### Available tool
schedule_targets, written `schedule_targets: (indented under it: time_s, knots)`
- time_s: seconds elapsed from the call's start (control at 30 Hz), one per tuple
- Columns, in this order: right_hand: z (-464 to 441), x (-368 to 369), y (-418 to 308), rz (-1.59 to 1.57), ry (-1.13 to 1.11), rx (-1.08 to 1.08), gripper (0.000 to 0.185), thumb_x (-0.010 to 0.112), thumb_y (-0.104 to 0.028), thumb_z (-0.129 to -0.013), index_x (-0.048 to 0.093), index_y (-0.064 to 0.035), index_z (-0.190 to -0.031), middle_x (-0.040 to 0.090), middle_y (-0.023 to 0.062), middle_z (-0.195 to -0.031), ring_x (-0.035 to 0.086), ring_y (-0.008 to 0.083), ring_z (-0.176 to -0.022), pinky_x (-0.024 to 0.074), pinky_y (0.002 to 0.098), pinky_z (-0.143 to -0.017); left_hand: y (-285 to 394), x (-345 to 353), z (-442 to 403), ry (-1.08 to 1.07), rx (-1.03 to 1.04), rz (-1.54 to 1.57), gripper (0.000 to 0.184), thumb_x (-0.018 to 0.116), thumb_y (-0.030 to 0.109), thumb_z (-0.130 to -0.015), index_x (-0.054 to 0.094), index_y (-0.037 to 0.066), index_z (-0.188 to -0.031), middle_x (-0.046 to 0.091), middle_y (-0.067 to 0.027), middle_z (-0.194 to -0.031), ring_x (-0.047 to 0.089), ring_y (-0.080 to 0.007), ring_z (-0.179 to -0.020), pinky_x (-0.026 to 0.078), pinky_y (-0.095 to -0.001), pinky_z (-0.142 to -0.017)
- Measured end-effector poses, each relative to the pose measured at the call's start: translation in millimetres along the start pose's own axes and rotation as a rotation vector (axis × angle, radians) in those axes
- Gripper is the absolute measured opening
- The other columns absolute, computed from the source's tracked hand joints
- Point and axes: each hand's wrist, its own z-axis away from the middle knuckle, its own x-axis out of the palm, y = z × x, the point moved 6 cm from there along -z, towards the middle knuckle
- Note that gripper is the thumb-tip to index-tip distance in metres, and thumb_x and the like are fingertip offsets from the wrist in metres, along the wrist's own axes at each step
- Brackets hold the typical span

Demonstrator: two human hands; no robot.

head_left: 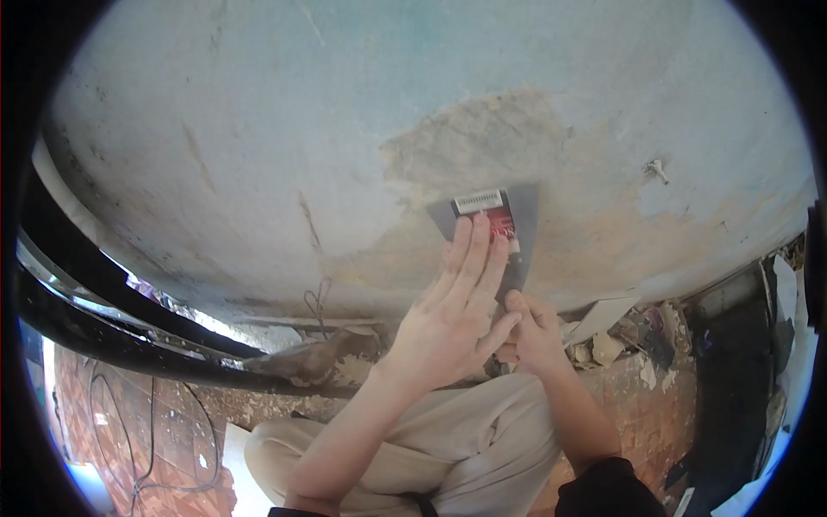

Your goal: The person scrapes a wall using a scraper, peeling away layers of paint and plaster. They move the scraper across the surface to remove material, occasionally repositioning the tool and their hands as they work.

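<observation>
Debris [610,340] piled at foot of wall [258,155], R of my hands; black tube [129,358] low L, cord [152,422] looped on floor [177,439] beyond it. Small stub [657,171] juts from wall, upper R. Wall runs wide above & both sides of scraper [501,226], which sits at rough patch's [482,133] lower edge. L hand [444,323]: fingers extended flat on scraper's face; R hand [536,336] curled round handle [515,274].
</observation>
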Motion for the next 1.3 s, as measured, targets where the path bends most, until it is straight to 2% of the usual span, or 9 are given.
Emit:
schedule_targets:
  time_s: [0.1, 0.2, 0.23, 0.33, 0.47, 0.67, 1.0, 1.07, 1.3]
  knots:
    - [-21.4, 8.3, -5.7, 0.179, 0.008, -0.225, 0.040, 0.051, -0.034, -0.101, 0.052, -0.0060, -0.072, 0.041, -0.0036, -0.057, 0.037, 0.0070, -0.043, 0.0296, 0.0235, -0.039, -2.3, 2.4, -0.1, 0.005, -0.048, -0.035, 0.075, 0.060, 0.027, -0.090, 0.025, -0.010, -0.146, 0.016, -0.0364, -0.151, 0.012, -0.0504, -0.143, 0.023, -0.0533, -0.113]
    - [-10.4, 55.8, -38.2, 0.182, -0.142, -0.194, 0.040, 0.051, -0.033, -0.101, 0.050, -0.0064, -0.072, 0.040, -0.0044, -0.056, 0.038, 0.0070, -0.043, 0.0307, 0.0239, -0.040, -5.9, -27.3, -0.1, 0.222, -0.025, -0.031, 0.073, 0.060, 0.023, -0.090, 0.026, -0.009, -0.146, 0.015, -0.0348, -0.153, 0.012, -0.0496, -0.143, 0.022, -0.0533, -0.114]
    - [-11.2, 47.1, -26.9, -0.007, -0.078, -0.010, 0.040, 0.051, -0.033, -0.101, 0.051, -0.0061, -0.072, 0.041, -0.0037, -0.056, 0.039, 0.0067, -0.043, 0.0293, 0.0238, -0.038, -8.7, -32.4, -1.4, 0.145, -0.031, -0.015, 0.072, 0.062, 0.021, -0.088, 0.029, -0.009, -0.145, 0.017, -0.0340, -0.153, 0.012, -0.0497, -0.143, 0.022, -0.0533, -0.114]
    - [-11.1, 13.7, -12.6, 0.051, -0.036, 0.004, 0.040, 0.050, -0.034, -0.102, 0.049, -0.0071, -0.071, 0.041, -0.0034, -0.056, 0.036, 0.0064, -0.041, 0.0269, 0.0240, -0.036, -7.9, -14.4, -0.2, -0.052, -0.005, 0.022, 0.070, 0.063, 0.018, -0.087, 0.032, -0.010, -0.144, 0.021, -0.0329, -0.152, 0.016, -0.0487, -0.143, 0.023, -0.0535, -0.114]
    - [-6.0, 18.2, -7.9, 0.061, -0.031, -0.093, 0.041, 0.049, -0.037, -0.102, 0.050, -0.0073, -0.073, 0.040, -0.0019, -0.055, 0.033, 0.0062, -0.038, 0.0242, 0.0234, -0.034, -2.4, -8.6, 2.3, 0.096, -0.022, 0.038, 0.069, 0.063, 0.018, -0.087, 0.034, -0.010, -0.142, 0.026, -0.0316, -0.150, 0.021, -0.0470, -0.142, 0.025, -0.0519, -0.113]
    - [-4.7, 15.5, -4.9, 0.032, -0.030, -0.006, 0.041, 0.046, -0.038, -0.103, 0.051, -0.0081, -0.075, 0.038, -0.0025, -0.052, 0.034, 0.0065, -0.039, 0.0255, 0.0243, -0.034, 4.0, -14.5, 2.3, 0.062, -0.034, 0.051, 0.069, 0.065, 0.018, -0.086, 0.034, -0.013, -0.141, 0.026, -0.0338, -0.149, 0.020, -0.0482, -0.142, 0.027, -0.0529, -0.112]
    - [-10.1, 26.0, -9.5, 0.168, -0.003, -0.244, 0.048, 0.048, -0.041, -0.101, 0.049, -0.0072, -0.067, 0.039, -0.0028, -0.052, 0.034, 0.0068, -0.039, 0.0241, 0.0242, -0.036, -5.5, -10.5, 0.0, 0.068, -0.047, 0.047, 0.068, 0.064, 0.014, -0.085, 0.034, -0.010, -0.142, 0.028, -0.0312, -0.149, 0.022, -0.0452, -0.142, 0.029, -0.0486, -0.112]
    - [-0.4, 15.9, 0.3, 0.025, 0.027, -0.031, 0.049, 0.048, -0.041, -0.101, 0.050, -0.0066, -0.066, 0.042, -0.0016, -0.052, 0.035, 0.0072, -0.038, 0.0250, 0.0243, -0.036, -3.1, -10.6, 2.1, 0.035, -0.006, 0.069, 0.071, 0.065, 0.018, -0.085, 0.033, -0.012, -0.141, 0.026, -0.0329, -0.150, 0.019, -0.0459, -0.143, 0.028, -0.0489, -0.113]
    - [-15.7, 48.3, -20.8, 0.134, -0.060, -0.182, 0.043, 0.047, -0.037, -0.102, 0.055, -0.0050, -0.074, 0.046, -0.0021, -0.055, 0.042, 0.0059, -0.044, 0.0309, 0.0224, -0.039, -3.9, -29.5, 2.3, 0.116, -0.073, 0.017, 0.064, 0.062, 0.013, -0.086, 0.037, -0.009, -0.142, 0.026, -0.0296, -0.151, 0.021, -0.0436, -0.143, 0.030, -0.0496, -0.111]
